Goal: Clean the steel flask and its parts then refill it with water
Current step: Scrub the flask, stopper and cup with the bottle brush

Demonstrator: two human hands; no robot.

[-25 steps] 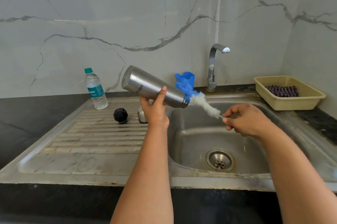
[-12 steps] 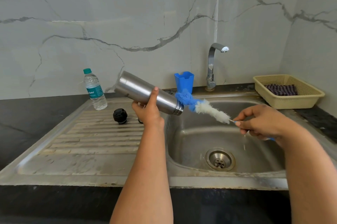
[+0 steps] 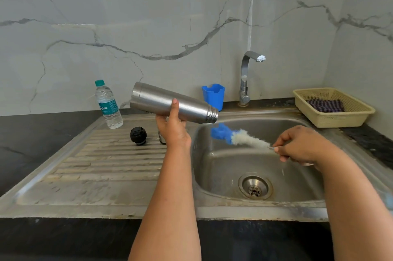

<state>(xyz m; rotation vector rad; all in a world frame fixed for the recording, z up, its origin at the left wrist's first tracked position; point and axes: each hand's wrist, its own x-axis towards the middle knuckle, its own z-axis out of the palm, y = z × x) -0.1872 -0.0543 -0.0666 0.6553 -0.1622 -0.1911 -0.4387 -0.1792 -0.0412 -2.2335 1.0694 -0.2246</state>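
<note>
My left hand [image 3: 173, 131] grips the steel flask [image 3: 170, 103] from below, holding it nearly level over the sink's left edge with its open threaded mouth pointing right. My right hand [image 3: 302, 147] pinches the handle of a bottle brush [image 3: 236, 136] with a blue tip and white bristles. The brush is fully out of the flask, just below and right of its mouth, above the sink basin [image 3: 217, 167]. The black flask cap [image 3: 138, 135] lies on the drainboard. A small steel part [image 3: 161, 137] sits behind my left wrist, mostly hidden.
A plastic water bottle [image 3: 108, 104] stands at the back of the drainboard [image 3: 95, 167]. A blue cup [image 3: 213, 96] and the tap [image 3: 246, 77] stand behind the basin. A beige basket [image 3: 333, 119] holding a striped cloth sits on the dark counter at right.
The brush has been drawn out of the flask's mouth and moved down and right. The flask has moved slightly left, staying tilted.
</note>
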